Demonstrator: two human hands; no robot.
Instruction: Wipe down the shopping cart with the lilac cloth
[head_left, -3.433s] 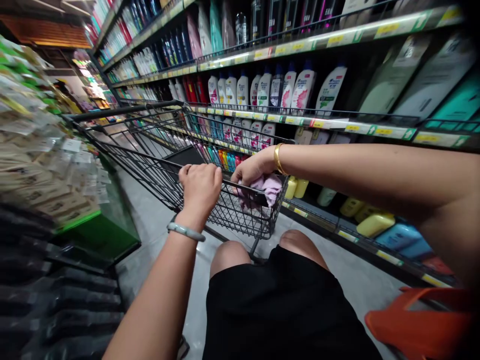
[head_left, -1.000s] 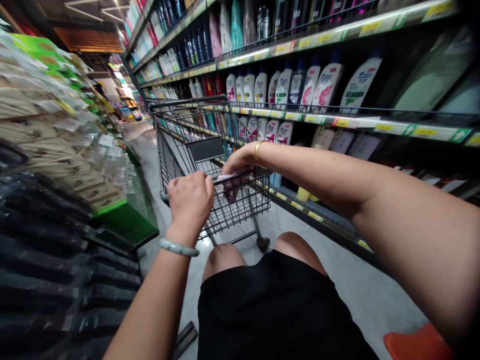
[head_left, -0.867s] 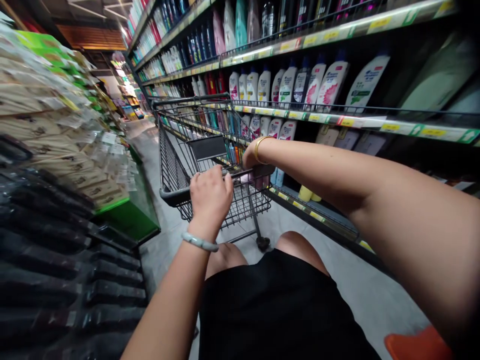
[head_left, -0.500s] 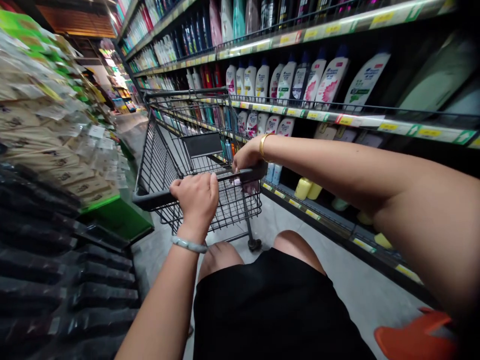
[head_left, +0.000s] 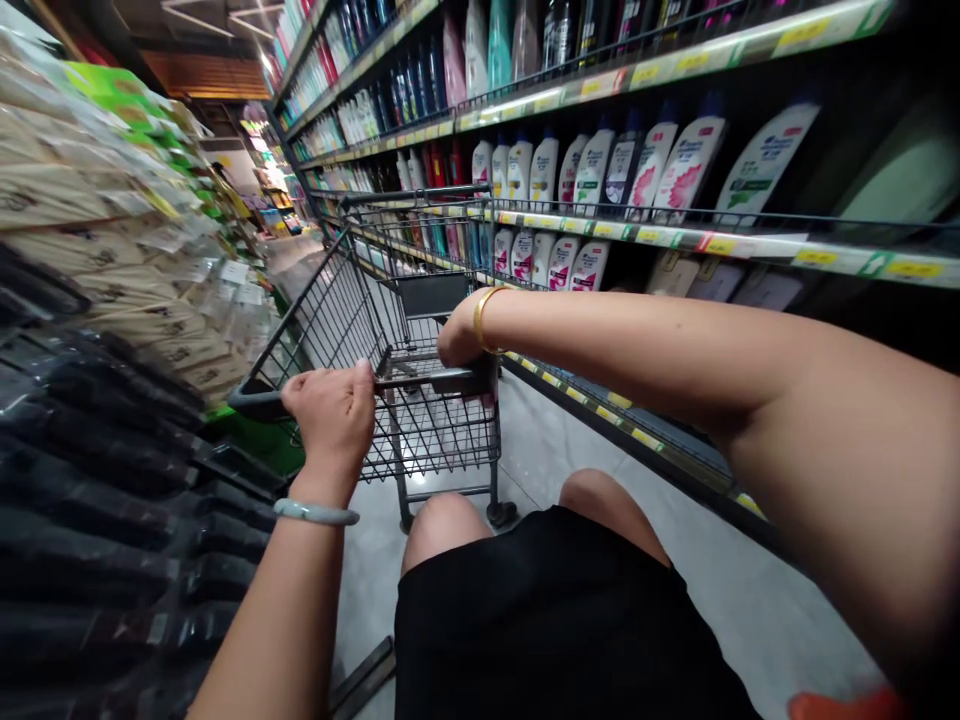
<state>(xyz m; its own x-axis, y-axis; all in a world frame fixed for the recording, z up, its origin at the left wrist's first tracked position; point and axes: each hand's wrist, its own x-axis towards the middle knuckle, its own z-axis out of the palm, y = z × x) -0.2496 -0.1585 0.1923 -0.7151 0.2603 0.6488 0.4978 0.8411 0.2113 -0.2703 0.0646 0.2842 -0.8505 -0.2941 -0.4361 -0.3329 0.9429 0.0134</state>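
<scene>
A black wire shopping cart [head_left: 442,440] stands in front of me, its basket showing only bare wire where I can see in. My left hand [head_left: 330,410], a pale bangle at its wrist, is closed around the left part of the cart handle [head_left: 420,380]. Bent at the wrist, my right hand [head_left: 459,328] hooks over the right end of that handle. A gold bangle [head_left: 487,320] circles the right wrist. The right fingertips are hidden behind the hand and the bar. A dark panel [head_left: 433,295] hangs inside the basket.
Along the right runs a shelf [head_left: 637,235] with rows of shampoo bottles [head_left: 596,165] and price tags. Packaged goods [head_left: 97,270] are stacked close on the left, dark packs [head_left: 112,530] nearer me. Grey floor [head_left: 540,440] leads along the aisle. Something orange [head_left: 844,705] shows at the bottom right.
The cart and both my hands have shifted left in view, nearer the left stack. The shelf has slid slightly right. Both hands keep their places on the handle.
</scene>
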